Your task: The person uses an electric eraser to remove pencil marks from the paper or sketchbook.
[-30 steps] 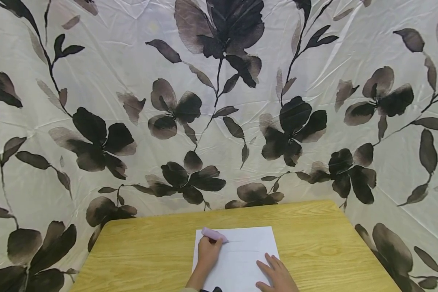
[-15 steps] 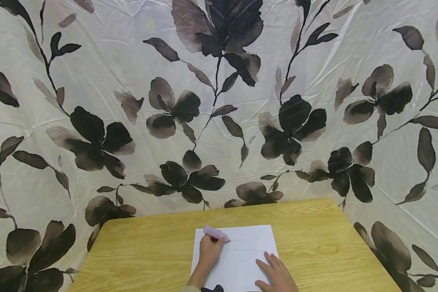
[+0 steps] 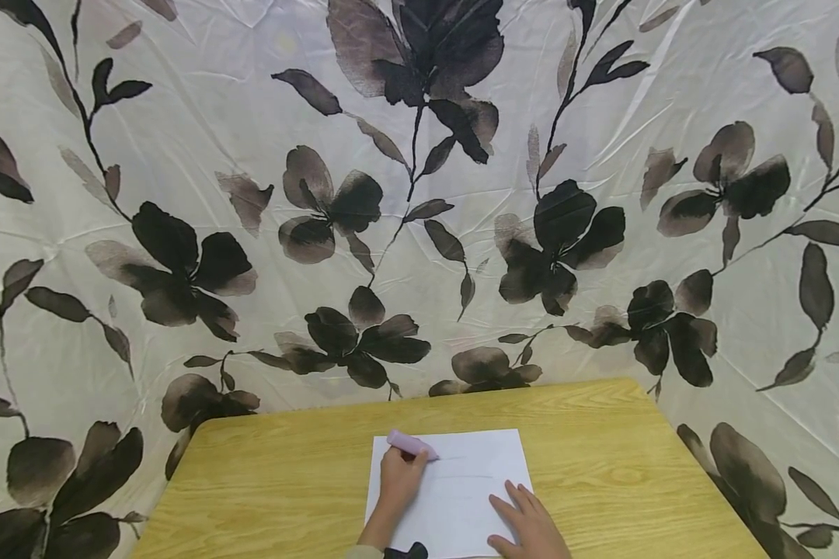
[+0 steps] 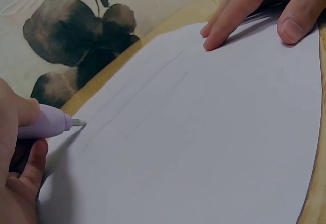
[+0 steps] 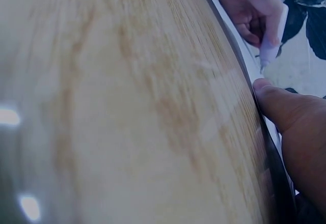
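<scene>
A white sheet of paper lies on the table, with several faint, roughly parallel lines drawn across its upper part. My left hand grips a thick lilac pen-shaped tool near the sheet's upper left. In the left wrist view, the narrow pale tip of the lilac tool meets the paper at the end of one line. My right hand rests spread on the sheet's lower right. Its thumb shows at the paper's edge in the right wrist view.
The yellow wood-grain table extends on both sides of the sheet. A pale cloth with dark flowers hangs behind and around the table. A black strap sits by the left wrist.
The left hand and the lilac tool shift slightly right, then back left, along the upper line. The right hand stays in place. The view shifts slightly.
</scene>
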### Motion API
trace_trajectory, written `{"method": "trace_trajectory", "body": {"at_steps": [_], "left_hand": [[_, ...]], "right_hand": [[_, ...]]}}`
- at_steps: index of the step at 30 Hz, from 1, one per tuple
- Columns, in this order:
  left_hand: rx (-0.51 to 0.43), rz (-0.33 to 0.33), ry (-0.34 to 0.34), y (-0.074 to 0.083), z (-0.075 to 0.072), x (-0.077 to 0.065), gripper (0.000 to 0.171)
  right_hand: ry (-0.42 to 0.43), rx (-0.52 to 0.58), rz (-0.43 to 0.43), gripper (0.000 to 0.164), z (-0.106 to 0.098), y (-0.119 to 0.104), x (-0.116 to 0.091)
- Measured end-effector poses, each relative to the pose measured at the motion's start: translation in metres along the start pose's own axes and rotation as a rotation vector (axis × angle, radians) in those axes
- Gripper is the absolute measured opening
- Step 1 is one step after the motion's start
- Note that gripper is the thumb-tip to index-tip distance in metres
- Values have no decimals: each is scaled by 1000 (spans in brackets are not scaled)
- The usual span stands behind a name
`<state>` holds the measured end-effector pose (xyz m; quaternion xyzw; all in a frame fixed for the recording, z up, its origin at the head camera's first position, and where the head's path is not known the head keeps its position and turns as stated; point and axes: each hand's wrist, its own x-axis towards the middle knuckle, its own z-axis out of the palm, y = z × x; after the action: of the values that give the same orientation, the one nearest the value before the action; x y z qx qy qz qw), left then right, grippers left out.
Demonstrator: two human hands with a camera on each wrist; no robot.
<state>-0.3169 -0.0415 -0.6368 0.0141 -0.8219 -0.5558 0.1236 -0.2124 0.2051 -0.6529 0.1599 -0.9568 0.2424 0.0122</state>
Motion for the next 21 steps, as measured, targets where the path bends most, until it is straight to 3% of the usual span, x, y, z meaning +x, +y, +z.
{"method": "trace_trajectory", "body": {"at_steps": [6,13,21], "left_hand": [[-5,-20,33,0,-3,0,18],[3,1,-6,1,2,-2,20],[-15,-13,19,-2,-1,-1,20]], "right_hand": [[-7,-10,1,71,0,0,1],[-36,0,19,71,-4,-3,0],[-40,-10,15,73,-7,-7,0]]}}
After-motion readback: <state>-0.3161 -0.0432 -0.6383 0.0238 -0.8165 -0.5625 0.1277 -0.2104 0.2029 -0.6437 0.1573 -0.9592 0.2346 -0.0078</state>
